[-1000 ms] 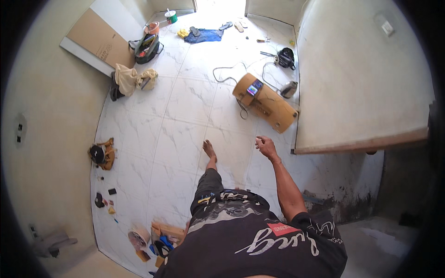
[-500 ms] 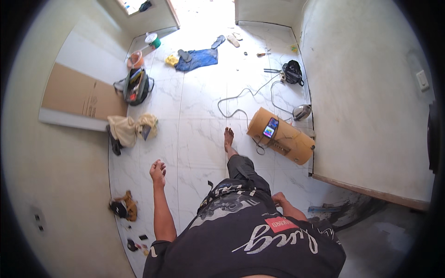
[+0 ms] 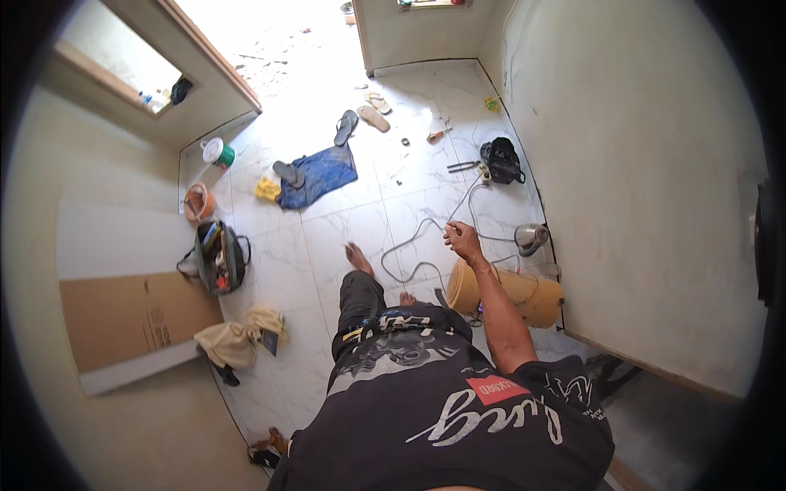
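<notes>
My right hand (image 3: 464, 241) swings forward in mid-air, its fingers loosely bent and a little apart, with nothing to be seen in them. Below it stretches a grey cable (image 3: 403, 245) on the tiled floor. Closest to my right forearm is a tan cylinder (image 3: 528, 296) lying on its side, partly hidden by the arm. A metal kettle (image 3: 530, 238) rests on the floor by the right wall, just beyond the cylinder. My left hand is out of the picture.
Ahead lie a blue cloth (image 3: 321, 182), a grey slipper (image 3: 346, 128) and a black backpack (image 3: 502, 160). Along the left side are an orange bucket (image 3: 199, 204), an open tool bag (image 3: 219, 258), a cardboard sheet (image 3: 123, 323) and a beige cloth bag (image 3: 231, 340). A bright doorway (image 3: 286, 49) opens at the back.
My right hand has swung forward and up from beside my body. The left hand has left the picture. My left foot has come forward, and the view has turned and moved ahead.
</notes>
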Demonstrator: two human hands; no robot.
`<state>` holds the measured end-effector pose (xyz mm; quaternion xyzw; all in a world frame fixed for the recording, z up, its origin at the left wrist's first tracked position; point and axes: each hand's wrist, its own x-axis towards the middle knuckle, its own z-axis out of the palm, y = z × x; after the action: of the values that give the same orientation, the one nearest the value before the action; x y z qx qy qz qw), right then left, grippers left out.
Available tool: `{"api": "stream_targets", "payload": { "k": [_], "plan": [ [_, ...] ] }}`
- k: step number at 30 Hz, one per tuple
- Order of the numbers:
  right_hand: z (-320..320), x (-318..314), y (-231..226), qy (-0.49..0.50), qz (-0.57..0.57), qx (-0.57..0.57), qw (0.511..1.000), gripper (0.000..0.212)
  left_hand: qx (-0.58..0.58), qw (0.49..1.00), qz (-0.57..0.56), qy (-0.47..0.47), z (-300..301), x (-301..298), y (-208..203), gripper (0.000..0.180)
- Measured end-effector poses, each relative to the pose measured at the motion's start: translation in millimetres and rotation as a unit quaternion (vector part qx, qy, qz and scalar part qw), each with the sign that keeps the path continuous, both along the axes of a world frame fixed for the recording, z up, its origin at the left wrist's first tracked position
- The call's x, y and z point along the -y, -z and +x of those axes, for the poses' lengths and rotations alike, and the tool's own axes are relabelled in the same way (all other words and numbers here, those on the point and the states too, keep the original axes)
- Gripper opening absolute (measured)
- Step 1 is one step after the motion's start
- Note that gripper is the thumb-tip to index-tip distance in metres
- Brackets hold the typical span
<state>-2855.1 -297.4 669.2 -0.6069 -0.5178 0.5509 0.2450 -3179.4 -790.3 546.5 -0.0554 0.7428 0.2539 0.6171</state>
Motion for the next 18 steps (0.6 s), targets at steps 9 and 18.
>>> {"api": "stream_targets", "payload": {
  "k": [9,18],
  "plan": [
    [-76.3,-34.9,96.6,0.184,-0.351,0.103,0.912,0.029,-0.015,0.992,0.129,-0.001,-272.5,-295.0,16.4,0.009],
    [-153.3,-173.0,107.5,0.136,-0.442,0.091,0.882,0.017,-0.246,0.907,0.331,-0.088,-449.5,-688.3,-231.1,0.023]
  ]
}}
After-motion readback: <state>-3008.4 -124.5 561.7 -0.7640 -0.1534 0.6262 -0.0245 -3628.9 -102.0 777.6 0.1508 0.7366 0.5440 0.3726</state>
